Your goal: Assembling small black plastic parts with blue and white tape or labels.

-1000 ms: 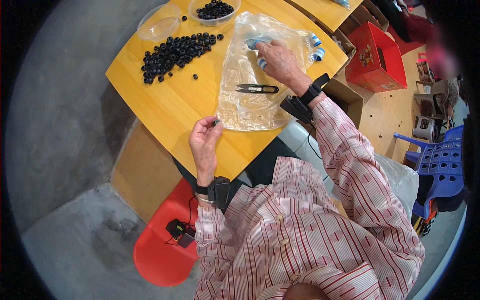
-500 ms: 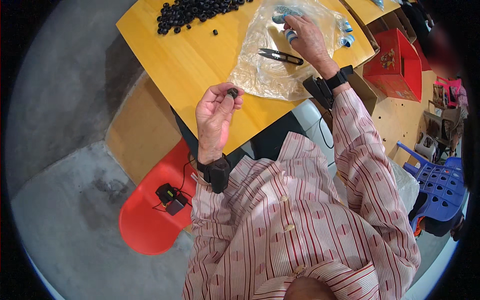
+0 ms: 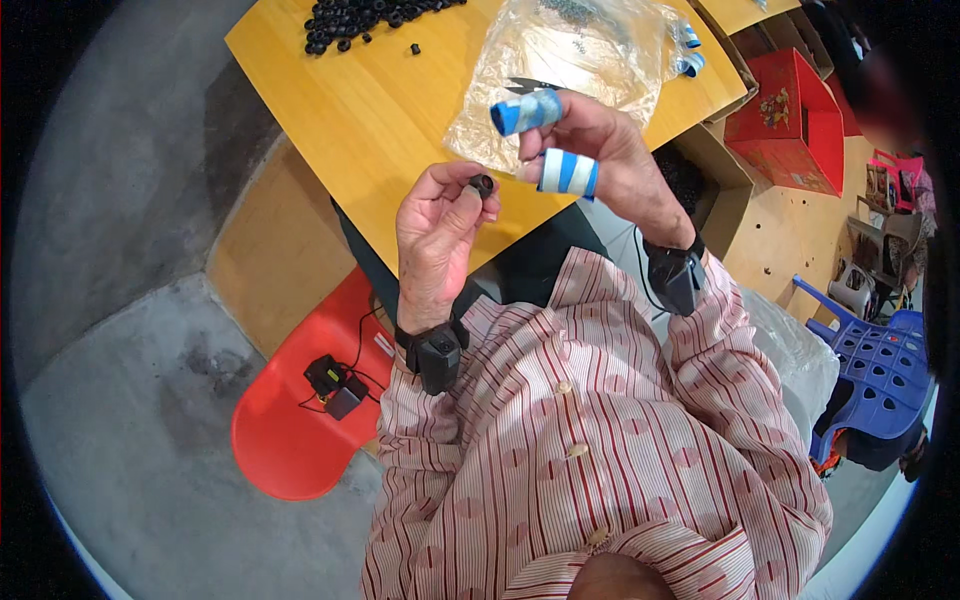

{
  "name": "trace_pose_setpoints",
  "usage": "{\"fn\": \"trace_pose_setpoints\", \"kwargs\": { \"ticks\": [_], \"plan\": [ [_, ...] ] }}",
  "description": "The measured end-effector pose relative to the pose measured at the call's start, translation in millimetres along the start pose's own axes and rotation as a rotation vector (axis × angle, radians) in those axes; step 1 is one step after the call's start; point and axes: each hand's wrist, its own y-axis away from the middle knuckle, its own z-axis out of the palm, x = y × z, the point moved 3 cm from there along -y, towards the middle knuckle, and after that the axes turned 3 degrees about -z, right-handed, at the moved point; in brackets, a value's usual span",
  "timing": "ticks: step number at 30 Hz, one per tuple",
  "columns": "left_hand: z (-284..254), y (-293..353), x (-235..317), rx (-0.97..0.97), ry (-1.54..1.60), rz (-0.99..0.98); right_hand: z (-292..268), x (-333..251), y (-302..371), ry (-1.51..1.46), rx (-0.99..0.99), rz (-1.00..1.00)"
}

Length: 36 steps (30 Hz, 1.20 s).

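Note:
My left hand (image 3: 437, 240) pinches a small black ring-shaped part (image 3: 482, 186) between thumb and fingertips, over the front edge of the yellow table (image 3: 385, 110). Just right of it is my right hand (image 3: 610, 150), its index finger and thumb wearing blue-and-white striped finger sleeves (image 3: 568, 174). Its fingers curl in toward the thumb; whatever they hold, if anything, is too small to make out. Behind that hand lies a clear plastic bag (image 3: 480, 120) with a heap of tiny grey-green pieces (image 3: 568, 10) on it. Thread snips (image 3: 522, 85) lie there too, mostly covered by the right hand.
Many black parts (image 3: 355, 18) are heaped at the table's far left. More striped sleeves (image 3: 690, 64) lie at the right. Beside the table are a cardboard box (image 3: 725, 160), a red box (image 3: 785, 120) and a blue chair (image 3: 880, 375). A red seat (image 3: 290, 430) holds black devices.
My right hand has come back from the grey-green heap toward my left hand, now covering most of the snips. The left hand still holds the black part, slightly turned.

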Motion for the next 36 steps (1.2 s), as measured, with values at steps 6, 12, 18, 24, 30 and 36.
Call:
{"fn": "trace_pose_setpoints", "kwargs": {
  "ticks": [6, 12, 18, 24, 30, 36],
  "plan": [
    [8.5, 5.8, -1.7, -0.023, -0.079, 0.015, 10.7, 3.3, 8.1, -0.095, -0.002, 0.058],
    [11.3, 9.5, -1.3, -0.032, -0.114, 0.027, 14.0, 1.5, 11.8, 0.078, -0.041, 0.014],
    [8.9, 12.5, -5.9, -0.024, -0.041, -0.021, 19.0, -7.4, 12.5, 0.405, -0.061, -0.131],
    [6.6, 10.4, -12.1, -0.073, 0.117, -0.047, 17.8, -17.4, 19.4, 0.573, -0.036, -0.206],
    [-0.1, 10.0, -15.6, -0.073, 0.110, -0.064, 20.5, -23.3, 24.9, 0.649, -0.040, -0.306],
    [-9.2, 13.4, -19.0, 0.008, -0.046, -0.059, 27.9, -8.6, 30.2, 0.790, -0.128, -0.407]
  ]
}}
